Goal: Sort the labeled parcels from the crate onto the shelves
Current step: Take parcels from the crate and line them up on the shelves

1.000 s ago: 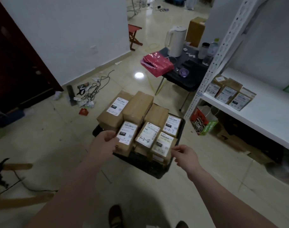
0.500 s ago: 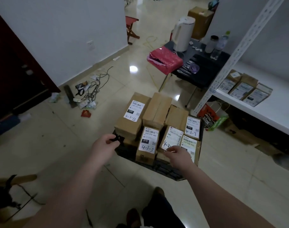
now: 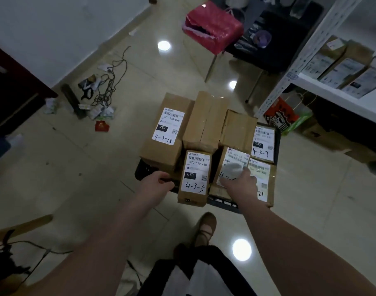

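Observation:
A black crate [image 3: 143, 169] stands on the floor, packed with several brown labelled parcels. Handwritten codes show on some: 4-3-13 [image 3: 168, 129] at the back left, 4-3-5 [image 3: 195, 178] at the front, 4-3-7 [image 3: 263, 144] at the right. My left hand [image 3: 155, 184] is at the crate's near left rim with its fingers curled on the edge. My right hand [image 3: 240, 182] lies over the label of the middle front parcel [image 3: 232, 157]; its fingers are blurred. Three parcels [image 3: 343, 67] stand on the white shelf [image 3: 353, 101] at the right.
A black table [image 3: 274, 39] with a red bag [image 3: 212, 26] stands behind the crate, beside the shelf upright [image 3: 289, 75]. A printed bag [image 3: 283, 116] sits under the shelf. Cables and litter [image 3: 101, 92] lie at the left wall. My foot [image 3: 206, 225] is just before the crate.
My left hand left the front left parcel and went to the crate's rim. My right hand moved from the crate's front right onto the middle parcel. My view tilted down, closer to the crate.

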Tool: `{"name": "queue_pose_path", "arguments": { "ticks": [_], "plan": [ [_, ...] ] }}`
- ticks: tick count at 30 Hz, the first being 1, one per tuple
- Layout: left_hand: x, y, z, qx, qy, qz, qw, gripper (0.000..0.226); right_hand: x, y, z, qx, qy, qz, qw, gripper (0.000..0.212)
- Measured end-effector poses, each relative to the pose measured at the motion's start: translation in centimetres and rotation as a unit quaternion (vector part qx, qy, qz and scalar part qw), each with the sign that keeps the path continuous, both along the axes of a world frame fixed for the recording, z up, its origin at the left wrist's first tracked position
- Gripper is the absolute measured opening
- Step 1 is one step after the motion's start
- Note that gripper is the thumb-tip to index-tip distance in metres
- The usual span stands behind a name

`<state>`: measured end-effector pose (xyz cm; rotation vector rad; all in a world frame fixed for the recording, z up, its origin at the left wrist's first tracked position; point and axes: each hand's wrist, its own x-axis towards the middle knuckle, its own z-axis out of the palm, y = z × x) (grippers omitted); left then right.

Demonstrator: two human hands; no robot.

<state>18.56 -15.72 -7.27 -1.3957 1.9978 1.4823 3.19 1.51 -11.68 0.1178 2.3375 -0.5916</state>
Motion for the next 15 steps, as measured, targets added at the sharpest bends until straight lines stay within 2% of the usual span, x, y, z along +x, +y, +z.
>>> {"name": "queue_pose_path", "arguments": {
  "ticks": [7,15],
  "plan": [
    [-0.3,1.0,-3.1,0.049,-0.033,-0.085,0.995,0.039,1.0,-2.5,-1.8,0.068,0.033,-0.007,0.997,0.122],
    [0.2,-0.8,-2.3,0.033,-0.023,-0.158,0.987,0.042,1.1,-3.4,-2.1,0.063,0.051,-0.082,0.993,0.114]
  ]
}}
